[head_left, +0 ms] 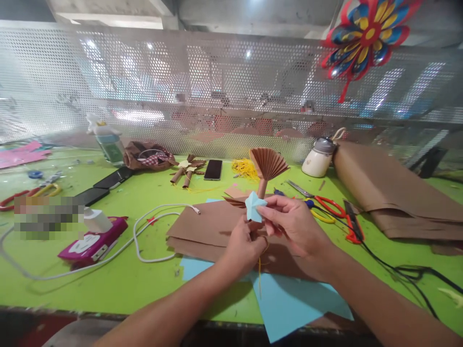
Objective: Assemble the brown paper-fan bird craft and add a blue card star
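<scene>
pinching a pale blue paper star [253, 208] between thumb and forefinger with the right hand [289, 220], with the other fingers curled in beneath. gripping low on a rolled brown paper tube [263, 187] with the left hand [248, 243], seemingly closed around it just below the star, though partly hidden at the point of contact. holding star and tube together above a stack of brown paper [202, 224] on the green tabletop [133, 299], with the star in front of the tube, a pleated brown fan [270, 166] spreading from the upper end and a second pleated piece [235, 202] jutting out to the left. trailing a yellow thread [259, 279] below the left hand; cannot tell whether tied round the tube.

looks like the attaching step — fitting the star onto the front of the tube, with folding and rolling apparently done. cannot tell whether stuck fast or merely held there; cannot see any glue. for a likely pattern, compare with the pair of brown paper rolls [186, 179] farther back, decked with pale yellow stars [183, 164], just left of a phone [213, 170].

calls next, by judgement, for centring the star, then pressing lightly and evenly with the right thumb — without flattening the folded points — while bracing the tube with the left hand. calls too for keeping the thread clear of the star. seems to need neither the scissors [301, 189] lying to the right nor the blue sheet [300, 301] at the near edge.
</scene>
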`<state>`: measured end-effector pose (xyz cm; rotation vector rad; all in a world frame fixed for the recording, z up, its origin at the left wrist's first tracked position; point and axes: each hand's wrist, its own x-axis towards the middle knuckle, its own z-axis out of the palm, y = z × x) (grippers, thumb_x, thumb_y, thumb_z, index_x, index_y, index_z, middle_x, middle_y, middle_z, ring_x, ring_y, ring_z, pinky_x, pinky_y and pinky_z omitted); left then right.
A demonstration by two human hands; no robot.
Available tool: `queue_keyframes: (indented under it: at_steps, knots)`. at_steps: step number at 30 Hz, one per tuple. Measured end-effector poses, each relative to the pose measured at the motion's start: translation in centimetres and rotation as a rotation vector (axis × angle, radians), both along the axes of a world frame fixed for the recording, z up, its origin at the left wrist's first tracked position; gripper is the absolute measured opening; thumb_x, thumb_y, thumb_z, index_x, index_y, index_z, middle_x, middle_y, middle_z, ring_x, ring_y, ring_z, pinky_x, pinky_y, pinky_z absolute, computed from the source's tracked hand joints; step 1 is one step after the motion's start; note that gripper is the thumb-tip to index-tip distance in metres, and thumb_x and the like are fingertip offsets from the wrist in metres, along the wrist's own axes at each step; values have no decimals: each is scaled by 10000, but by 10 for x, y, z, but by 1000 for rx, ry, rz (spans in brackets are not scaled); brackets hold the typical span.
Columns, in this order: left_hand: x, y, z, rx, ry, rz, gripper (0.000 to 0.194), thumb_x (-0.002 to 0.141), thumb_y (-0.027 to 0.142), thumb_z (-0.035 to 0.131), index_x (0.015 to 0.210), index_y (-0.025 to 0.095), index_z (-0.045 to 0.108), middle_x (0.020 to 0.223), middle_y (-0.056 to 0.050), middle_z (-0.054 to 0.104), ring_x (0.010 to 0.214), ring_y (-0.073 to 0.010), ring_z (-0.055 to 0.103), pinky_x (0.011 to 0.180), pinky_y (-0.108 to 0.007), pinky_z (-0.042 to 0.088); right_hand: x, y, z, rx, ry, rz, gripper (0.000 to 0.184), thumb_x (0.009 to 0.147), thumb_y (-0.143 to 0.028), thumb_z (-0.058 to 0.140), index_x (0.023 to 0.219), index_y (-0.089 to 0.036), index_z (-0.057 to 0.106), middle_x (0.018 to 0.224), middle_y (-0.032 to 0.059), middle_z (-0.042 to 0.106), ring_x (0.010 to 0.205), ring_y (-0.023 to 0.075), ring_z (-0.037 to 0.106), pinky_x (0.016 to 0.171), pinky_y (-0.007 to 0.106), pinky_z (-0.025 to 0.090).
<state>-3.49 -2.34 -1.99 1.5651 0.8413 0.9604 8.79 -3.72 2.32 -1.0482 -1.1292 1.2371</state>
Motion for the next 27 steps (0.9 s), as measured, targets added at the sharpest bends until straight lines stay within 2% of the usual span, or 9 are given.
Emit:
queue_keyframes:
  at_steps: [5,9,12,15,17,21,24,27]
  knots:
    - [-8,8,1,25,-29,-19,181,633,133,502,738,150,649,858,-58,580,872,-209,514,810,-313,425,7,-1,-2,-5,-4,7,194,697,-310,719,790,-153,654,614,-16,596,446,51,463,433,198,301]
    - [-15,11,6,73,-83,-83,199,752,234,491,746,160,675,907,-64,543,966,-223,492,868,-324,399,16,-5,-5,21,-69,-36,186,679,-307,734,737,-152,650,579,-39,538,464,43,421,452,198,300]
    - [-13,10,5,73,-101,5,243,792,344,541,695,147,646,854,-54,529,895,-196,500,821,-304,396,19,-8,-5,37,-155,-80,184,677,-309,727,699,-151,637,570,-45,516,468,45,398,459,201,309]
    - [-10,10,0,115,-40,109,309,772,381,591,573,145,570,708,-17,469,759,-156,468,739,-279,377,21,-10,-3,33,-227,-82,187,687,-317,709,680,-154,618,571,-46,509,476,55,410,465,208,320]
    - [-9,12,-4,118,-24,121,330,767,388,598,547,149,538,668,-2,441,715,-142,447,704,-271,367,22,-11,-2,37,-287,-59,179,702,-319,690,701,-153,622,580,-42,519,480,61,421,469,212,331]
    - [-8,15,-7,123,-44,92,277,767,386,598,620,151,593,719,-12,499,744,-149,473,723,-275,379,23,-11,-8,43,-411,-49,180,746,-334,643,759,-155,633,573,-35,531,471,74,431,456,217,339]
    - [-8,15,-6,155,-24,115,270,771,355,593,590,157,563,691,-3,477,732,-145,467,705,-266,379,23,-11,-15,101,-498,-130,180,778,-346,615,810,-171,642,650,-11,586,527,96,480,483,226,383]
    - [-8,13,-3,186,17,107,261,776,314,576,568,160,540,674,1,456,735,-145,461,706,-265,374,23,-11,-15,236,-611,-236,159,781,-310,622,873,-184,655,728,5,631,612,118,536,564,242,434]
